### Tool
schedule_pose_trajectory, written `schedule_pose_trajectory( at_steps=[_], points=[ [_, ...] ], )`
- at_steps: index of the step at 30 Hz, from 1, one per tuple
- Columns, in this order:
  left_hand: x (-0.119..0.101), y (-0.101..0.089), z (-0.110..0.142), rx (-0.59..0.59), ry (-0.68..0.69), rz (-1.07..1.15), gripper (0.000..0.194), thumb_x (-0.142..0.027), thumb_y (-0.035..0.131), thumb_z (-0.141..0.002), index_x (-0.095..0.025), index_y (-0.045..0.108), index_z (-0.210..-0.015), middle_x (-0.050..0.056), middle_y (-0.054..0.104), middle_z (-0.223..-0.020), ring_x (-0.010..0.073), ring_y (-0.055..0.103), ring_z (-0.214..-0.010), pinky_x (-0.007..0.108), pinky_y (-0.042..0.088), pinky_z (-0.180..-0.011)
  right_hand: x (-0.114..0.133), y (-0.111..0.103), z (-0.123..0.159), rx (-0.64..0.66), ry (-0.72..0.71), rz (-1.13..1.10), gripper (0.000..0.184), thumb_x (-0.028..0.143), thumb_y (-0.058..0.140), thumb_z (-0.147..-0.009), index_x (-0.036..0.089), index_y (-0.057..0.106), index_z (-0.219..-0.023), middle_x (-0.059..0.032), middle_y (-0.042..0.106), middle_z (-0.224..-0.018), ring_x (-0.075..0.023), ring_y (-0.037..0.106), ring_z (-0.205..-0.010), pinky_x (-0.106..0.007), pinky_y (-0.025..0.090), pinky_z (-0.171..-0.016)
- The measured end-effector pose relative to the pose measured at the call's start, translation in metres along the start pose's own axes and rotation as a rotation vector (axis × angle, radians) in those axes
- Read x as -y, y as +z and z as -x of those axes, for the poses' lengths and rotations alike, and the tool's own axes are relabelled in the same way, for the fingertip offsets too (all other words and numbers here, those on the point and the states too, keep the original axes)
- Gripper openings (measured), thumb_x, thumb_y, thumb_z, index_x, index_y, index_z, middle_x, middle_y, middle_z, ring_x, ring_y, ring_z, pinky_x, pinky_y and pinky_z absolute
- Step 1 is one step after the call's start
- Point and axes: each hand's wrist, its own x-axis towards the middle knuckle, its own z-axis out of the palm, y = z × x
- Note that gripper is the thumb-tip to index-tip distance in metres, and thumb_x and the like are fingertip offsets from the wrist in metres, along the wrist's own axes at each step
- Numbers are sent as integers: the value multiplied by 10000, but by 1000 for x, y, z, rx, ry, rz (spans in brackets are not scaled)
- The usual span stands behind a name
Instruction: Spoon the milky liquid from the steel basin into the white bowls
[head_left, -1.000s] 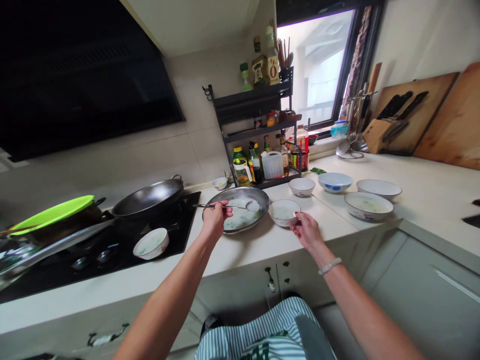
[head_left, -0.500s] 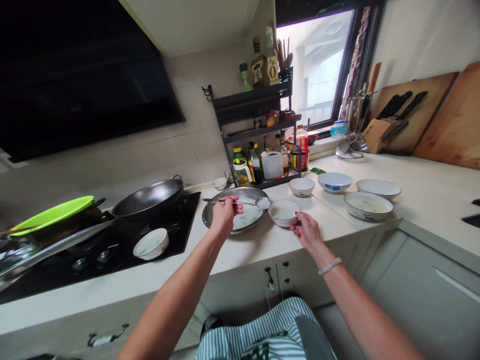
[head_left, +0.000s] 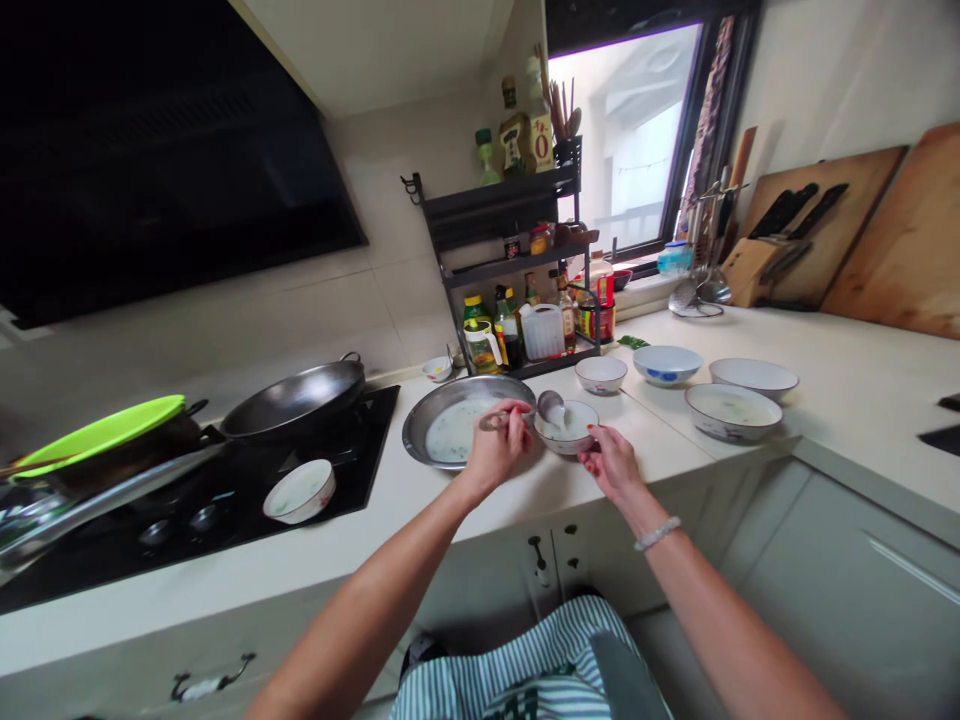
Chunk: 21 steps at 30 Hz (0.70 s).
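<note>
My left hand (head_left: 501,440) is closed round the handle of a metal ladle (head_left: 552,404). The ladle's bowl is tilted over a small white bowl (head_left: 564,442), and pale liquid runs from it into that bowl. My right hand (head_left: 611,462) pinches the small bowl's right rim, steadying it on the counter. Just left of the bowl sits a wide steel basin (head_left: 414,440) of whitish soup with green bits. My left wrist and hand cover part of the basin's right side.
Several more bowls stand to the right, among them a blue-patterned bowl (head_left: 667,378) and a filled bowl (head_left: 733,432). Another filled bowl (head_left: 300,510) rests on the black stove (head_left: 225,555) beside a wok (head_left: 296,408). A condiment rack (head_left: 510,268) rises behind the basin.
My left hand has moved right with the ladle, from above the basin to the small bowl, and the ladle has tipped. My right hand stays on the bowl's rim.
</note>
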Motion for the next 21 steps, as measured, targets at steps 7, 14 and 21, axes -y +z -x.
schedule_pose_trajectory(
  at_steps=[7,14,21],
  points=[
    [0,-10,11,258,381,-275,162,-233,543,-891,-190,693,-933,55,611,-730,188,595,-713,330,485,-821,0,0,0,-7,4,-6,346,376,771,-614,198,546,-808,22,556,-570,-110,516,-404,-176,268,-333],
    [7,-11,9,89,190,-66,159,-290,575,-882,-172,671,-929,42,622,-673,153,576,-569,292,507,-644,1,1,1,-18,3,0,344,377,767,-597,203,538,-786,26,561,-544,-111,513,-397,-175,273,-334],
    [13,-46,-16,-395,-164,210,135,-183,503,-851,-152,618,-787,11,610,-544,152,617,-501,257,511,-531,2,2,2,-12,-7,8,342,381,758,-588,195,539,-775,26,554,-520,-107,506,-384,-175,267,-332]
  ],
)
